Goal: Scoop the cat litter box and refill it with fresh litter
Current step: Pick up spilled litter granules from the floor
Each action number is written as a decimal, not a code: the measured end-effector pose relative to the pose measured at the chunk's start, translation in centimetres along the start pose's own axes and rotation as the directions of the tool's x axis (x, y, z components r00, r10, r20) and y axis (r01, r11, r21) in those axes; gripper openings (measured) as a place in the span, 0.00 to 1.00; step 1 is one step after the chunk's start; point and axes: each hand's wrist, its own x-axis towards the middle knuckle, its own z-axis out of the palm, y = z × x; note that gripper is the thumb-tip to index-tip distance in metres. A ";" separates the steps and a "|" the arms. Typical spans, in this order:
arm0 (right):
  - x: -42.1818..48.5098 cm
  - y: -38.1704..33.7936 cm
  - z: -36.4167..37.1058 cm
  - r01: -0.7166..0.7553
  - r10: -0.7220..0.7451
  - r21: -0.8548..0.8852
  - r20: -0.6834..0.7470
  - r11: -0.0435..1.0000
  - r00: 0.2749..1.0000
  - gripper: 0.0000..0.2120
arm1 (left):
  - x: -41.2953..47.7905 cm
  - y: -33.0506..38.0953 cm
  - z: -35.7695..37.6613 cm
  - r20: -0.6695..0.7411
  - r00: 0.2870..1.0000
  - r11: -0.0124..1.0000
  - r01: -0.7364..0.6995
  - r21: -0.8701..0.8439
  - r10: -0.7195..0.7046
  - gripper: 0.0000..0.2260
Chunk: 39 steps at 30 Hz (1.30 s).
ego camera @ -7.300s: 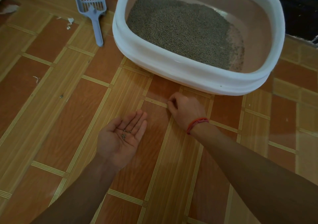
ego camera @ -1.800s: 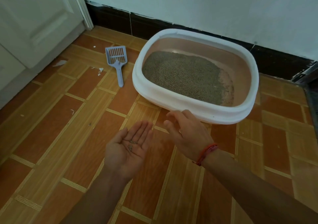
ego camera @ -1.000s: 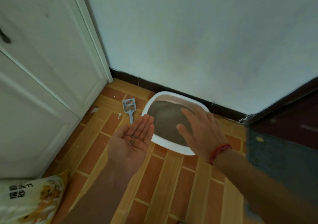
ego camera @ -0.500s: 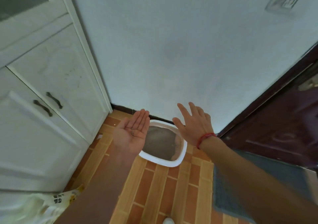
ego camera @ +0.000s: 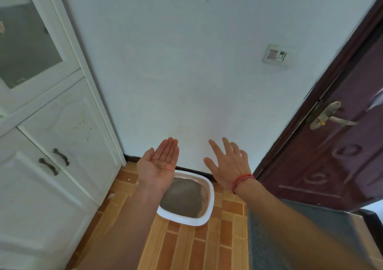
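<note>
Item 1. Left hand: held palm up at mid-frame, fingers straight and pressed together, nothing gripped. A few small grey litter granules are carried loose on the flat palm.

Item 2. Right hand: held beside the left, apart from it, back toward the camera. The fingers are spread and straight, and nothing is held. A red thread bracelet is worn at the wrist.

Item 3. Oval plastic litter box with white rim and pinkish inner walls: set on the floor against the dark skirting, seen well below both hands. Its left edge is hidden by the left forearm. It is filled with grey litter, and a bare strip of base is left showing along the right side.

Item 4. Orange-brown tile-patterned floor: a grey mat is laid on it to the right of the box.

Item 5. White panelled cabinet: placed at left, fitted with dark curved handles.

Item 6. Pale plain wall: a small switch plate is mounted on it at upper right.

Item 7. Dark maroon door: seen at right, fitted with a metal lever handle.
</note>
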 end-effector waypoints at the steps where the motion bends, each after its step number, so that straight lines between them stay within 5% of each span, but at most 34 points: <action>1: 0.1 0.4 -0.2 -0.003 0.003 0.001 -0.005 1.000 1.000 0.30 | -0.1 -0.3 0.3 0.003 1.000 1.000 0.002 0.001 -0.002 0.18; 13: -3.1 6.8 -2.5 -0.116 0.116 0.013 -0.050 0.993 0.992 0.29 | -1.4 -6.4 3.5 0.075 0.993 0.995 0.085 0.051 -0.088 0.18; 21: -10.5 11.7 -4.8 -0.382 0.382 0.025 -0.088 0.924 0.920 0.28 | -3.2 -13.4 5.6 0.121 0.929 0.930 0.328 0.168 -0.349 0.19; 29: -22.3 12.0 -5.3 -0.708 0.706 0.030 -0.108 0.706 0.700 0.29 | -7.2 -18.5 4.2 0.121 0.742 0.729 0.592 0.343 -0.659 0.18; 39: -40.3 9.2 -4.8 -0.929 0.933 0.101 -0.101 0.355 0.346 0.27 | -18.5 -26.5 0.4 0.037 0.455 0.392 0.722 0.570 -0.890 0.19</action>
